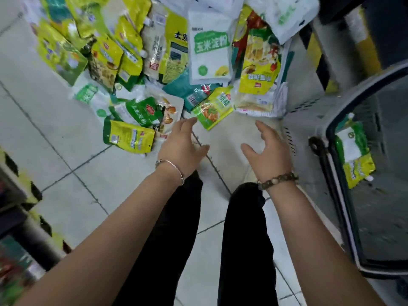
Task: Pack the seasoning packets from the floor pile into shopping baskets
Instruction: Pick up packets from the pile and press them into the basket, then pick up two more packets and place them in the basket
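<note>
Head view: left hand (183, 146) and right hand (269, 151) reach, each grip released and empty, toward packets (213, 109) piled on the floor (66, 151) beside the basket (344, 107). Packets look light, floppy, slick; best pinched by a sealed edge.

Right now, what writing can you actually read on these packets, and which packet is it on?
"玉米淀粉": green label on the white packet.
On the yellow packet beside it: characters too blurred to read.
On the green-and-yellow packet in the basket: too blurred to read.
All other print and barcodes: too small or blurred.
</note>
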A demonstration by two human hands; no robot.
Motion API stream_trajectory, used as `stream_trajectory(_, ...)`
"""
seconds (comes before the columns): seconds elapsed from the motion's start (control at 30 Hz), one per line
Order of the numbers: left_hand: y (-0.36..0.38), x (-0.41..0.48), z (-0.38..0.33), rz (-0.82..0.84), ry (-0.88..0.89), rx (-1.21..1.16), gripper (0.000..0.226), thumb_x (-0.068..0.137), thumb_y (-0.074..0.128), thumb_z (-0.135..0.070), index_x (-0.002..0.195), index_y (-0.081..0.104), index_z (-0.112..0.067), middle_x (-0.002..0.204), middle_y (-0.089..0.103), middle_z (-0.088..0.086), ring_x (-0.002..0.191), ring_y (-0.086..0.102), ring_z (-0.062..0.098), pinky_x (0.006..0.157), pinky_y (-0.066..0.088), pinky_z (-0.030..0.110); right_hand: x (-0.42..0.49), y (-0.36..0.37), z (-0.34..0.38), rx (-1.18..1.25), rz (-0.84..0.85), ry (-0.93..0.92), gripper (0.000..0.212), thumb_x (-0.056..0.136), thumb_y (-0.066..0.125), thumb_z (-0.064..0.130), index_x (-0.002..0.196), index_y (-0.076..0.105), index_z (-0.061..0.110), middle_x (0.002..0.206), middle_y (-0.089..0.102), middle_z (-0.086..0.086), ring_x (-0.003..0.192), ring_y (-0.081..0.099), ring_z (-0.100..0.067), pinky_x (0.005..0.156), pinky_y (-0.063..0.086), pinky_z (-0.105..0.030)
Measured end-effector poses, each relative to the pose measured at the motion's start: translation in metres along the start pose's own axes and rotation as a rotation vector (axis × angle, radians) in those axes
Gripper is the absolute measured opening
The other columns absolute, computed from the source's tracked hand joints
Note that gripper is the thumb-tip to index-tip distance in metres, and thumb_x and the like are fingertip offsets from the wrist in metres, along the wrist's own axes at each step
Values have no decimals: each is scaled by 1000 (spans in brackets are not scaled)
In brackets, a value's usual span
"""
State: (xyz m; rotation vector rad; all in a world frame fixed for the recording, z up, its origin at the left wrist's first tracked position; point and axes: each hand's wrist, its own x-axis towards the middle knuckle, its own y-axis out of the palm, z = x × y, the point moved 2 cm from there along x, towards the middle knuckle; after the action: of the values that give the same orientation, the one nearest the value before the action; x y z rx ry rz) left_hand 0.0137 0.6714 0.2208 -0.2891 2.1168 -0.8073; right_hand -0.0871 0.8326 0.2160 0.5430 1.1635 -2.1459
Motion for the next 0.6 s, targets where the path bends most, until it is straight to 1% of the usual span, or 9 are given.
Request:
stream_trajectory(0.2,-3,23,62,-2,-83,-67,66,84,67,-26,140,37,-15,143,38,7,129,39,24,104,31,30,29,53,13,-33,80,18,58,84,66,23,138,44,17,139,48,-3,126,47,-22,100,41,-36)
stream_trajectory(0.37,10,49,117,-39,-181,-134,65,84,68,-27,140,37,-18,141,40,6,126,43,22,99,33,28,68,106,22,-124,191,-66,58,85,64,25,138,44,22,138,49,-4,124,48,-23,97,42,-35)
stream_trajectory(0.47,30,71,152,-54,-217,-145,63,84,68,-26,139,39,-19,138,42,6,122,46,23,94,36,27,98,148,22,-155,233,-93,57,83,64,28,137,45,23,136,52,-4,122,50,-23,98,45,-39)
stream_trajectory(0.5,36,79,164,-58,-220,-130,62,84,67,-26,139,39,-18,137,42,7,122,45,23,94,35,27,109,163,20,-143,244,-81,57,83,64,28,136,46,23,135,53,-5,122,51,-23,98,45,-40)
stream_trajectory(0.53,43,89,177,-56,-221,-108,63,84,67,-26,139,39,-17,137,43,8,123,44,24,97,35,28,118,179,18,-130,259,-61,55,83,64,27,135,46,21,133,54,-5,120,52,-23,98,45,-39)
stream_trajectory(0.6,54,110,204,-49,-236,-53,64,84,67,-27,140,38,-16,138,42,9,125,43,26,99,36,33,136,210,13,-79,275,8,49,85,64,24,132,50,16,128,57,-4,116,54,-21,94,43,-30)
